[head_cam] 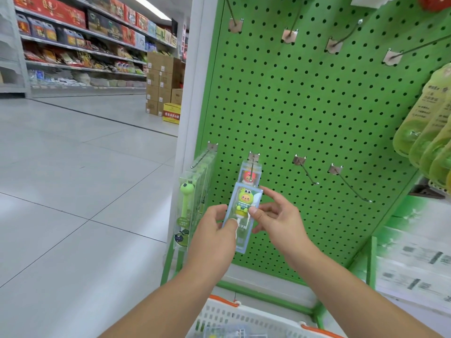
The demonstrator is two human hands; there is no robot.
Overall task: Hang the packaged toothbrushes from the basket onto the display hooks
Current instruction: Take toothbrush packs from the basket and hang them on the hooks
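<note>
White basket [219,313] with orange handles at the bottom edge, nearest; blurred clear packs inside, count not readable.

Both forearms reaching up from over it. Left hand [214,230]: thumb pinching the front face of a clear toothbrush pack [244,215] low down, fingers curled behind its left edge. Right hand [275,215]: thumb on the front by the cartoon figure, index finger stretched up along the pack's right edge, remaining fingers loosely curled to the side. Two-handed pinch likely for steering the pack's hang hole onto the wire; low grip leaves the top free.

Pack upright, green frog-costume figure on the handle, held in front of the second lower hook [252,164]. One pack with a red figure [250,175] already on that hook, right behind the held one. Cannot tell whether the held pack's hole is on the wire yet; top edge sits just below the hook tip, so judged mid-threading.

Leftmost lower hook [203,156]: row of packs with green frog toothbrushes [189,208], several deep, exact count unclear. Sorting by design seems loose, given a red one behind a green one.

Two bare lower hooks [308,173] to the right, well apart from the hands. Lower row: four hooks, two loaded, two bare. Upper row: four bare hooks [341,37] visible on the green pegboard [317,106].

Right edge: overlapping yellow-green pouches [427,132], at least four. Far left: aisle shelving [80,45] and stacked cartons [163,79].
</note>
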